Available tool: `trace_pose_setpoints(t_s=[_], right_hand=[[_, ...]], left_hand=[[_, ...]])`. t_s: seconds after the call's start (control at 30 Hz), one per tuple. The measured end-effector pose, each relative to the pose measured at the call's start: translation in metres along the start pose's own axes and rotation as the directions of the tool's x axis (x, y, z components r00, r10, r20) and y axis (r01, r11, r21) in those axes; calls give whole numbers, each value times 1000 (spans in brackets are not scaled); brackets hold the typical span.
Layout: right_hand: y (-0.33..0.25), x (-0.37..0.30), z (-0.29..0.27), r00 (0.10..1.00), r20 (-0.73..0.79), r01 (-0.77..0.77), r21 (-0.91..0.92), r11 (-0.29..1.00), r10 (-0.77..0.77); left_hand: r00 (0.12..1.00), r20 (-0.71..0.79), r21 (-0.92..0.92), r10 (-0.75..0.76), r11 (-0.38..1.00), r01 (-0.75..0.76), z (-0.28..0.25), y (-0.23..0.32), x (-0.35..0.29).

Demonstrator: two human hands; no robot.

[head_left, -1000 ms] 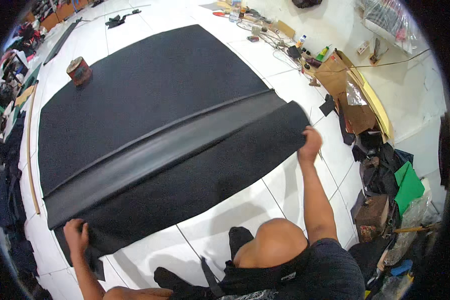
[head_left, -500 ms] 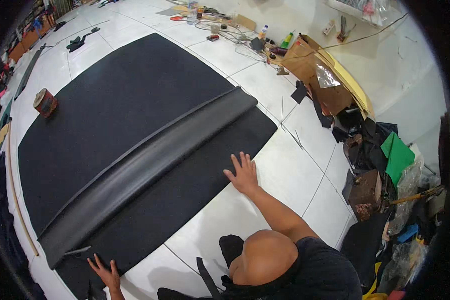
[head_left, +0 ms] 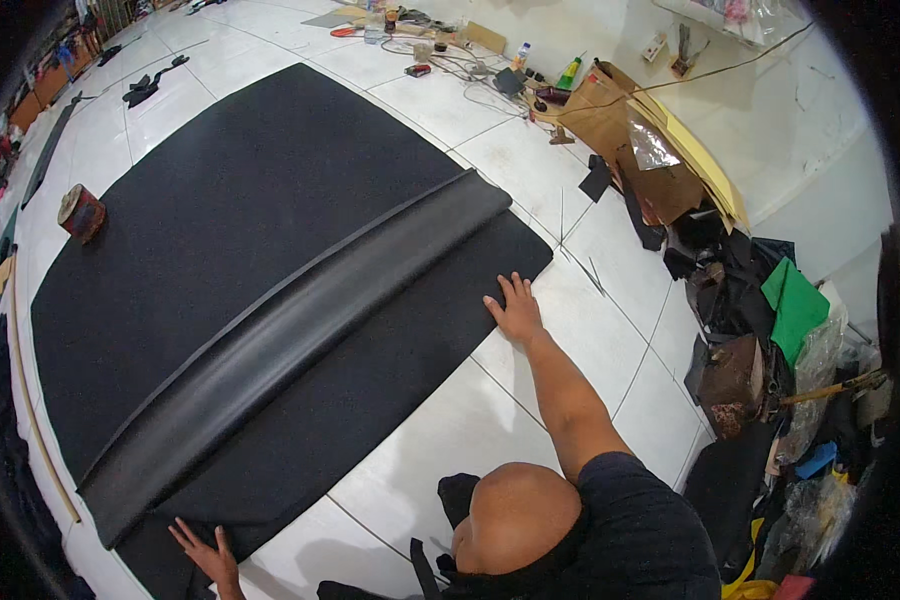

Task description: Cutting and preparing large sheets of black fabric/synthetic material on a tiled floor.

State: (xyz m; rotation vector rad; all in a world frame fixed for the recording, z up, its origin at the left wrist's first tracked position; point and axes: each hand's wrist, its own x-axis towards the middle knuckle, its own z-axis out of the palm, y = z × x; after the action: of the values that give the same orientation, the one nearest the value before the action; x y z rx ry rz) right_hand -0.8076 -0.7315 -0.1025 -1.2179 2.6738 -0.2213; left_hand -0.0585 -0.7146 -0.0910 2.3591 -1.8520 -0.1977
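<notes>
A large black sheet [head_left: 270,170] with a matte, carpet-like face lies spread on the tiled floor. Across it runs a long dark grey band [head_left: 300,340], smooth and slightly glossy, slanting from lower left to upper right. My right hand [head_left: 517,312] rests palm down on the sheet's near edge by the right corner, fingers spread. At the lower left, my left hand [head_left: 206,556] lies with its fingers apart on the near part of the sheet, close to a crease and to the band's end. Neither hand grips anything.
A rusty round block or tin [head_left: 81,213] sits on the sheet's far left edge. White tiles [head_left: 610,300] surround the sheet. Scraps, plastic and a green piece [head_left: 796,310] pile up at the right. Cables and bottles line the wall. A thin wooden stick [head_left: 32,400] lies left.
My right hand has slid up and to the right along the sheet's near edge. My left hand has shifted slightly down. The pale sliver at the band's lower left end no longer shows.
</notes>
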Motion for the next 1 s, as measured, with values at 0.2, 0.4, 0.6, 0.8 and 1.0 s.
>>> trace_pose_setpoints(t_s=[0.2, 0.4, 0.6, 0.8, 1.0], right_hand=[[12, 14, 4, 1000, -25, 19, 36, 999, -18], [46, 62, 39, 967, -103, 246, 145, 958, -233], [45, 59, 34, 923, -150, 356, -27, 934, -356], [-67, -79, 37, 813, -67, 572, -94, 815, -579], [-90, -134, 43, 845, 26, 533, -126, 837, -534]], left_hand=[[973, 220, 149, -66, 988, 33, -8, -2, -9], [997, 40, 80, -71, 994, 68, 10, -65, -24], [957, -109, -1, -269, 963, 271, 7, -67, -20], [714, -275, -255, -644, 765, 591, 14, -90, -35], [407, -137, -447, -903, 423, 788, -5, -127, -7]])
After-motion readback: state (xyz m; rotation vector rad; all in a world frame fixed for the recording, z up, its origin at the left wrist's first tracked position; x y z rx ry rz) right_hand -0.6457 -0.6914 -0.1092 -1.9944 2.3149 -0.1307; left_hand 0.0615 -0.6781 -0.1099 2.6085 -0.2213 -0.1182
